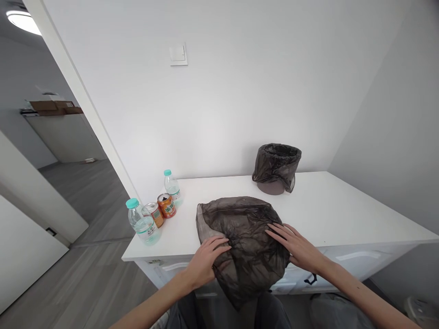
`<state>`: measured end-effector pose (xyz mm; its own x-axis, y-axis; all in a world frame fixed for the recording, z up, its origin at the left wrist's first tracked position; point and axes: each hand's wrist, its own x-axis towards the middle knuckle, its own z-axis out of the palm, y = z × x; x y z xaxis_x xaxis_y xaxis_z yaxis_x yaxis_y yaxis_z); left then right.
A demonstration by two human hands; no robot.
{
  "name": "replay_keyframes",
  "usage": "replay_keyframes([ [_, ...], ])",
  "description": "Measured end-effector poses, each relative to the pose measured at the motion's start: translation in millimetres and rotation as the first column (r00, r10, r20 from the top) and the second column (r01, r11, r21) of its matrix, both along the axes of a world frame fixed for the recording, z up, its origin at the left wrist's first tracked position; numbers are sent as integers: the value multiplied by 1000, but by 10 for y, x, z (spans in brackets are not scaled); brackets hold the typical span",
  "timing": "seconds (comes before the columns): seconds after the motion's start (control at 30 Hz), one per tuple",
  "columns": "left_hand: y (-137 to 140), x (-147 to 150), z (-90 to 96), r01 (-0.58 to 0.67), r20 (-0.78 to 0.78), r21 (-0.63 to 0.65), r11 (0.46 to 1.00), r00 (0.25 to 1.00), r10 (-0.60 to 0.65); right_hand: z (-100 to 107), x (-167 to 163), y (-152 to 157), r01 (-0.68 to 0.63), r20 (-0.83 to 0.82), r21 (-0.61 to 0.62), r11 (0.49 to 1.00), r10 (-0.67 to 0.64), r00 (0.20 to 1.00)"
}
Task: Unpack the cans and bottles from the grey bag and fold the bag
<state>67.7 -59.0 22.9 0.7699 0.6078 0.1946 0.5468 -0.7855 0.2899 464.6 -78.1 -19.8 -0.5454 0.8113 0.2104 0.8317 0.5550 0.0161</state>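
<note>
A dark, see-through garbage bag lies spread out and crumpled over the cabinet's front edge, its lower end hanging down above my knees. My left hand has hold of its left side, fingers on top and part of the hand behind the thin plastic. On the right side, my right hand grips the same bag with fingers stretched over it. Whether anything is under the plastic I cannot tell. Further back, against the wall, a small bin stands lined with a similar dark bag folded over its rim.
On the left end of the white countertop stand two clear bottles with teal caps, an orange can and another can. A light switch is on the wall. Drawers with dark handles lie below; a doorway opens at left.
</note>
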Motion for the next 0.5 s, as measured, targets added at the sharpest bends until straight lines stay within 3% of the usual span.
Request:
replay_keyframes([
  [0.13,19,-44,179,-53,150,-42,998,987,59,-42,51,-33,5,-51,66,998,-2,999],
  [0.27,-85,27,322,105,-5,-14,994,994,-105,-39,31,-60,48,-99,58,997,-42,994],
  [0.37,-152,232,236,119,-104,12,993,988,-117,-2,-12,-66,78,-125,39,996,-72,989],
  [0.5,-63,455,-22,55,-10,-3,998,998,-55,90,-19,-57,93,-156,-14,996,-94,983],
])
